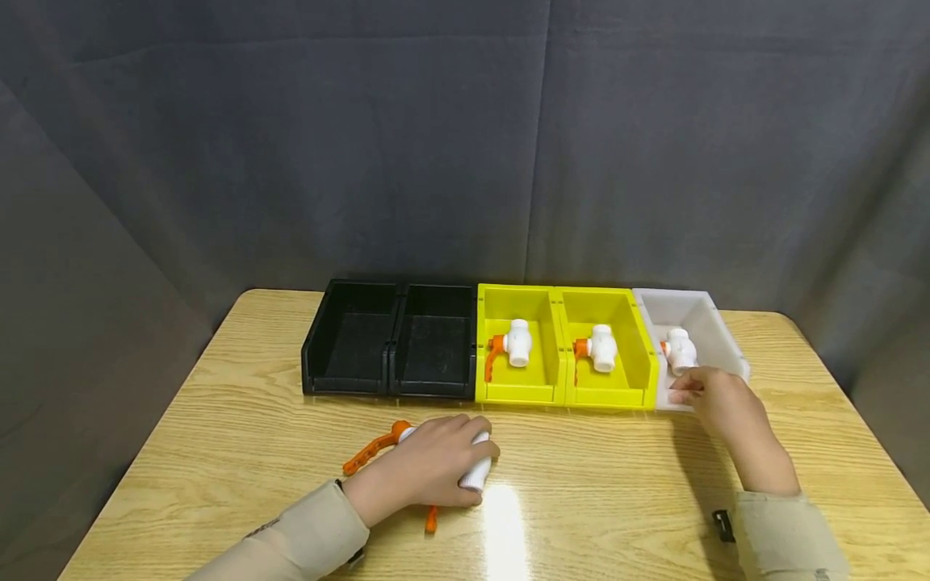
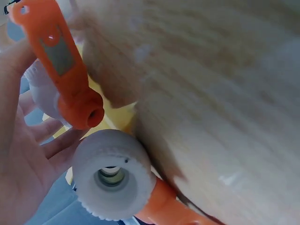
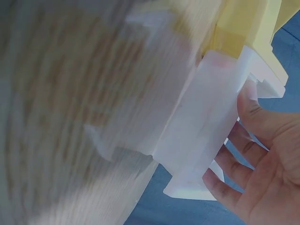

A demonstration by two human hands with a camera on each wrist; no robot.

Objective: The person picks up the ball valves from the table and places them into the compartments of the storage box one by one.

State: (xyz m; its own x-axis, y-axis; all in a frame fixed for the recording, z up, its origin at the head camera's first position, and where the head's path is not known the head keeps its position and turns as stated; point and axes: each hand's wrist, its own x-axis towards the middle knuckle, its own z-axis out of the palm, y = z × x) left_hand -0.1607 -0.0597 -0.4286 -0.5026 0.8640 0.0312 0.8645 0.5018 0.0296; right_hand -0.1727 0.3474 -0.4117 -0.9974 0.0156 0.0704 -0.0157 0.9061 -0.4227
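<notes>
My left hand grips a white ball valve on the table, thumb on the near side and fingers over it. Its orange handle points back toward the wrist. A second white valve, with an orange handle, lies under the wrist side of that hand, largely covered in the head view. My right hand is at the front of the white bin, thumb against its rim and fingers loosely bent, with nothing held. Just behind those fingers another white valve lies inside the bin.
Two yellow bins stand left of the white one, holding one valve and another valve. Two black bins continue the row leftward. Grey curtains hang behind and beside the wooden table.
</notes>
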